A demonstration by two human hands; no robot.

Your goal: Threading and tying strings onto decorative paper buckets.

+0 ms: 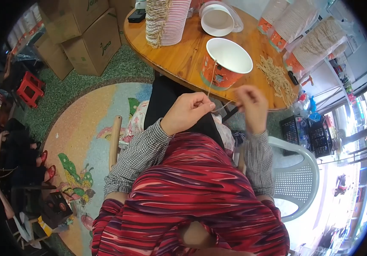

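Low in the frame, a red and purple striped garment (192, 205) is filling the foreground, with grey checked sleeves (138, 155) running up from it. Just above centre, the left hand (186, 113) is curling closed, its fingertips pinching a thin tan string (217, 106). To its right, the right hand (251, 104) is also closing its fingers on the same string, which is stretching between both hands. From the left hand the string is rising to the orange paper bucket with a white inside (224, 64), standing near the edge of the round wooden table (183, 55). Right of it, a loose bundle of tan strings (275, 79) is lying on the table. Further up, a tall stack of pink-striped paper buckets (166, 21) is standing at the top centre.
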